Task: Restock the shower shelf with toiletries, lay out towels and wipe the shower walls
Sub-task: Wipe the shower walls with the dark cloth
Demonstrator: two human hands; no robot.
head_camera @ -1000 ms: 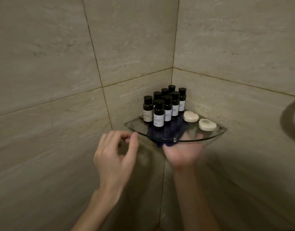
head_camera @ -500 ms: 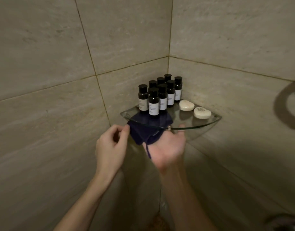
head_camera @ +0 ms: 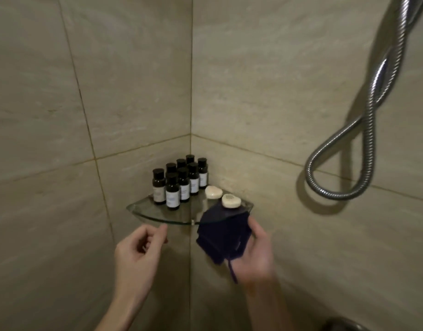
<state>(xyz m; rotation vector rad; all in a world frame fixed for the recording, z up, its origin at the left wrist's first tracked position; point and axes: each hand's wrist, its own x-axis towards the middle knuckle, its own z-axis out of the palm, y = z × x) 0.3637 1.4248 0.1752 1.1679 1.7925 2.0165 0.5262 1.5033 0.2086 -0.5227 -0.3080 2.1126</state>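
Observation:
A glass corner shelf [head_camera: 148,215] carries several small dark bottles [head_camera: 172,195] with white labels and two pale soap bars [head_camera: 231,201]. My right hand [head_camera: 253,256] holds a folded dark blue cloth [head_camera: 220,237] just below the shelf's right front edge; its top shows through the glass. My left hand [head_camera: 138,252] hovers below the shelf's left front edge with fingers loosely curled, holding nothing. Beige tiled shower walls [head_camera: 62,115] meet in the corner behind the shelf.
A metal shower hose [head_camera: 370,139] hangs in a loop on the right wall. A dark metal fitting [head_camera: 344,326] shows at the bottom right edge.
My right hand has carried the blue cloth from under the shelf's left middle to under its right edge. The view has tilted up, and the shower hose has come into sight.

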